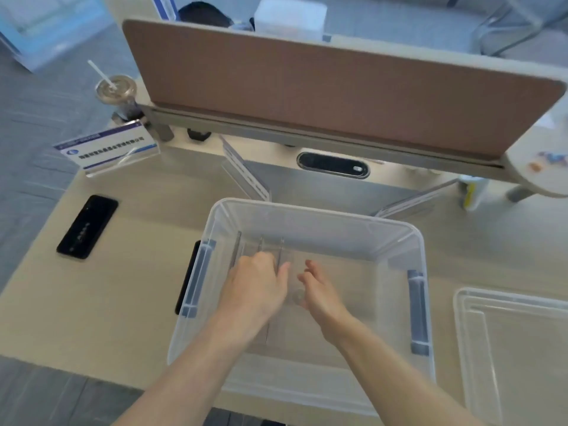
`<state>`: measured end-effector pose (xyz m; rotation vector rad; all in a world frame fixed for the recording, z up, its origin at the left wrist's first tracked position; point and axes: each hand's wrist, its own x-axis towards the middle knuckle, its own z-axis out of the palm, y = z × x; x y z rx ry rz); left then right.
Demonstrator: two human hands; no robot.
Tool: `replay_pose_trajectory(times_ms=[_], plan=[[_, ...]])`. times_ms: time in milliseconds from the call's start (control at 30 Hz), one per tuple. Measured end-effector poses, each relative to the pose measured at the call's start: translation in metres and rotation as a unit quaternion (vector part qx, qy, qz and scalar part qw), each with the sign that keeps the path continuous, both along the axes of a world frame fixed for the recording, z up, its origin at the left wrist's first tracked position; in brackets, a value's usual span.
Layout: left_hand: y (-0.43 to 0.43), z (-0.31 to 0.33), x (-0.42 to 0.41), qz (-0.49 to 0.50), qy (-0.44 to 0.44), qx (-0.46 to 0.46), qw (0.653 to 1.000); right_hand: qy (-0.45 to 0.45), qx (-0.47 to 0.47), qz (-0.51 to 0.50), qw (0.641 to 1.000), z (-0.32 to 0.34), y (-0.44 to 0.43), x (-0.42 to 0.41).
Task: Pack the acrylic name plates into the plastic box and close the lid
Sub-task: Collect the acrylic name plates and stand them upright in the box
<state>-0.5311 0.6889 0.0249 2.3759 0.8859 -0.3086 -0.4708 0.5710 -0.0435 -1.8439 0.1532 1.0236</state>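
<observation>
A clear plastic box (310,210) with grey side latches stands open on the desk in front of me. Both my hands are inside it. My left hand (256,282) is curled around the top edges of clear acrylic name plates (261,245) standing upright at the box's left side. My right hand (319,290) is beside it with fingers apart, touching a plate's edge. Three more name plates remain on the desk: one with a blue-and-white card (107,149) at far left, one (246,170) behind the box, one (412,201) at back right. The lid (516,333) lies to the right.
A black phone (87,226) lies on the desk to the left of the box. A lidded cup with a straw (116,90) stands at the far left corner. A brown partition screen (322,93) runs along the desk's back edge.
</observation>
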Motion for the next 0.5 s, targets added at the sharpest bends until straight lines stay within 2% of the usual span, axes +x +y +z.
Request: replay_pose_trajectory(times_ms=[233,367,500], plan=[[-0.009,0.134,0.102,-0.001,-0.183,-0.105,0.978,-0.108,0.104,-0.066,0.986,0.144,-0.076,0.09],[-0.022,0.177,0.162,-0.045,-0.202,-0.108,0.972,-0.171,0.096,-0.114,0.974,0.191,-0.139,0.147],[-0.04,0.189,0.202,-0.054,-0.197,-0.135,0.97,-0.186,0.079,-0.168,0.965,0.201,-0.192,0.195]])
